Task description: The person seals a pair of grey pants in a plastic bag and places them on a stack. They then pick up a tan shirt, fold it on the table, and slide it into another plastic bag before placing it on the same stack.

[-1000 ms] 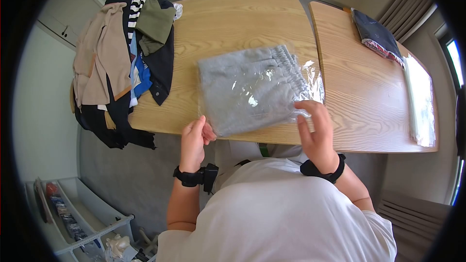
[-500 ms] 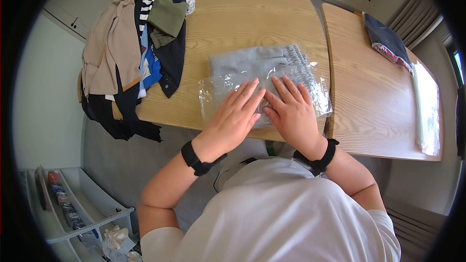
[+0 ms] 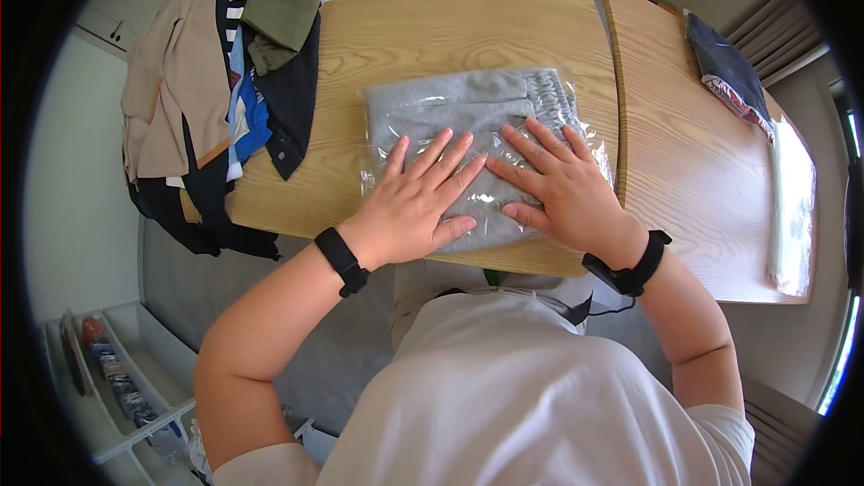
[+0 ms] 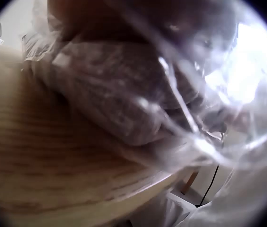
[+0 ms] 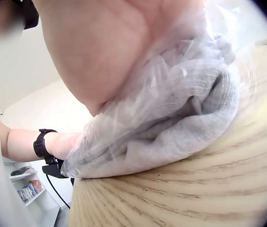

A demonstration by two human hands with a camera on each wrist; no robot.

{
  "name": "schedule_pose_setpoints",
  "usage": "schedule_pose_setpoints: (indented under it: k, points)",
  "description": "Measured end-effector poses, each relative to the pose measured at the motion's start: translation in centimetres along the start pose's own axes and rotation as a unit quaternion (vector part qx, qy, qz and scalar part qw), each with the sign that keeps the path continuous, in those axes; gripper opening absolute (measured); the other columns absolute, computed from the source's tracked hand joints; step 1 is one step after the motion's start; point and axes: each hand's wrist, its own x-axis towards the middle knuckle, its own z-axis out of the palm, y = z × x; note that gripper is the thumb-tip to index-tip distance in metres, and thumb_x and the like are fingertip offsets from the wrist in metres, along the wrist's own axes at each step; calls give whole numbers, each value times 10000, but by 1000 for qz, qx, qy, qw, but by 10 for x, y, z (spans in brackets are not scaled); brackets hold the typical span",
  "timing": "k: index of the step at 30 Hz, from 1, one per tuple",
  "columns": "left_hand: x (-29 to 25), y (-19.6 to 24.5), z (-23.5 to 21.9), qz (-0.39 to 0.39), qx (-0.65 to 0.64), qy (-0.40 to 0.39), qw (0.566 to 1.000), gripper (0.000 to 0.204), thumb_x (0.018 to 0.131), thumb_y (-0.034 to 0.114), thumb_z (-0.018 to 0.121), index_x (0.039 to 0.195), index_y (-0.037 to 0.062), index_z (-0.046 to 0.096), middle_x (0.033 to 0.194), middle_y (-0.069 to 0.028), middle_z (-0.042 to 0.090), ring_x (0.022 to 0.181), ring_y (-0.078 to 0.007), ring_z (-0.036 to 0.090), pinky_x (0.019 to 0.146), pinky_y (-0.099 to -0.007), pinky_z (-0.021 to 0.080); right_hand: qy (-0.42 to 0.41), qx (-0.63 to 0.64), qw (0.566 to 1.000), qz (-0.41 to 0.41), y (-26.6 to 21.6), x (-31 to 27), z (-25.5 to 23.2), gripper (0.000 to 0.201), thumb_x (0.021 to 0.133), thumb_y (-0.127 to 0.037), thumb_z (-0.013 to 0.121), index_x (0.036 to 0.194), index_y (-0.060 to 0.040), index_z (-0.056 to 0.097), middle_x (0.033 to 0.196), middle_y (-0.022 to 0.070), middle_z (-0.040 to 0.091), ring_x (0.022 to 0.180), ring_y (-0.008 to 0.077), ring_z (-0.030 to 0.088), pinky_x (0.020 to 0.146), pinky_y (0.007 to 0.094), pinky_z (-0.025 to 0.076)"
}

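A folded grey garment with a gathered waistband (image 3: 551,99) lies in a clear plastic bag near the table's front edge. My left hand (image 3: 409,202) rests flat on the bag's left half, fingers spread. On the right half lies my right hand (image 3: 571,193), its fingers spread too and the index fingertips of both hands close together. The right wrist view shows my palm (image 5: 100,47) against the film, over the folded grey cloth (image 5: 185,132). Blurred film and the bagged garment (image 4: 119,104) fill much of the left wrist view.
A heap of clothes (image 3: 175,81) covers the table's left end. On the second table (image 3: 666,126) at the right lie a dark bagged garment (image 3: 727,63) and a stack of clear bags (image 3: 790,216). A sectioned white bin (image 3: 162,369) stands at the lower left.
My hands went from the bag's near corners onto its top, and have since spread slightly apart there. The loose film that lay across the garment's middle now lies flatter.
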Motion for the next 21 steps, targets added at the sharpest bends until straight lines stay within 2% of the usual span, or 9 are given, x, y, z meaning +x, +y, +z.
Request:
schedule_pose_setpoints:
  k: [7, 14, 15, 16, 20, 21]
  points:
    - [5, -6, -1, 2, -56, -37, 998, 697, 917, 482, 447, 1463, 94, 254, 1530, -147, 186, 1416, -323, 162, 1092, -593, 114, -32, 36, 999, 16, 2, 6, -3, 485, 886, -486, 507, 1316, -259, 515, 1404, 70, 441, 1343, 275, 335, 1090, 500, 238]
    - [4, -9, 3, 4, -67, -30, 997, 692, 925, 487, 435, 1462, 89, 254, 1531, -146, 183, 1418, -320, 157, 1092, -592, 96, -31, 41, 999, 13, 4, 7, -3, 480, 888, -486, 506, 1309, -257, 522, 1399, 75, 446, 1340, 277, 339, 1088, 502, 242]
    - [4, -9, 3, 4, -70, -32, 997, 686, 929, 485, 429, 1462, 91, 255, 1533, -144, 178, 1419, -319, 154, 1092, -592, 90, -30, 52, 998, 10, 4, 6, -3, 483, 880, -462, 527, 1313, -249, 520, 1408, 89, 431, 1343, 299, 329, 1084, 519, 235]
    - [4, -10, 4, 3, -72, -34, 997, 679, 933, 483, 422, 1462, 93, 256, 1535, -141, 173, 1420, -319, 150, 1092, -593, 84, -28, 62, 998, 6, 4, 6, -3, 489, 872, -439, 548, 1317, -241, 518, 1417, 103, 416, 1345, 321, 320, 1081, 537, 228]
    - [2, -20, 5, 17, -102, -22, 994, 662, 938, 473, 421, 1463, 104, 259, 1536, -137, 172, 1421, -320, 143, 1098, -584, 82, 6, 53, 999, 1, 6, 5, 0, 447, 891, -402, 534, 1310, -244, 527, 1418, 89, 416, 1355, 309, 306, 1081, 537, 224]
    - [2, -22, 1, 32, -90, -16, 995, 658, 933, 462, 438, 1461, 111, 265, 1534, -132, 180, 1420, -315, 148, 1103, -576, 93, 30, 6, 999, 12, 7, 4, 1, 426, 900, -401, 525, 1298, -248, 535, 1407, 77, 432, 1350, 288, 320, 1083, 525, 233]
